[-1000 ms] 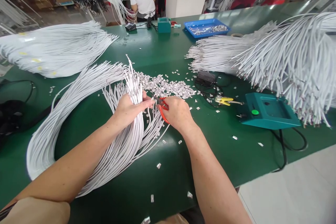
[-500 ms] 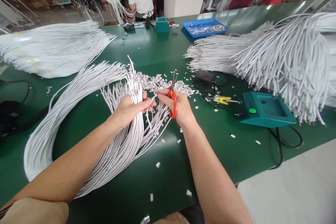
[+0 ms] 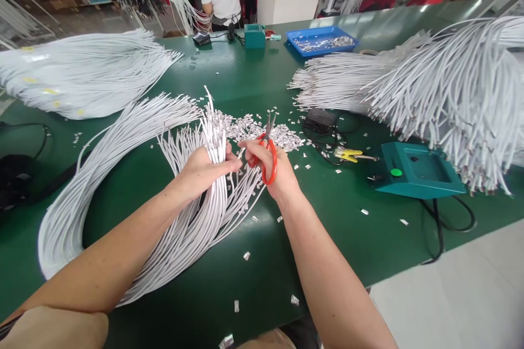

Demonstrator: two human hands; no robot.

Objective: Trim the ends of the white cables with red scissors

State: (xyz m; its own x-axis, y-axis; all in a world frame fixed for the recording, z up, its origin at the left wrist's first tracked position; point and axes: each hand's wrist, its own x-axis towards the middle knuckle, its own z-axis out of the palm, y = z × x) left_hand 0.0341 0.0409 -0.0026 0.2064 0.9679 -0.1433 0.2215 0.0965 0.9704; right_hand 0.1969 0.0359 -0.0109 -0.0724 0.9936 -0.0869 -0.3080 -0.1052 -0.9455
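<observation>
My left hand [image 3: 204,172] is wrapped round an upright bunch of white cables [image 3: 219,196], whose tips stand above the fist. The rest of that bunch curves down and back over the green table. Small red-handled scissors [image 3: 268,155] sit in my right hand [image 3: 278,172], their blades pointing up and slightly parted. Right thumb and forefinger meet close to the left fingertips, at the end of a single cable; the exact contact is too small to make out. Just beyond both hands lies a heap of small silvery foil-like pieces [image 3: 245,126].
Another cable bundle [image 3: 102,73] lies at left, and a large pile [image 3: 446,87] at right. A teal device [image 3: 417,169] with a green button stands near a yellow-handled clip [image 3: 347,155]. Behind are a blue tray [image 3: 321,41] and a teal box [image 3: 254,36]. People work at the back.
The scissors have tilted a little in my right hand, with their handles turned more toward me. My left hand keeps its hold on the cables. The view has shifted slightly.
</observation>
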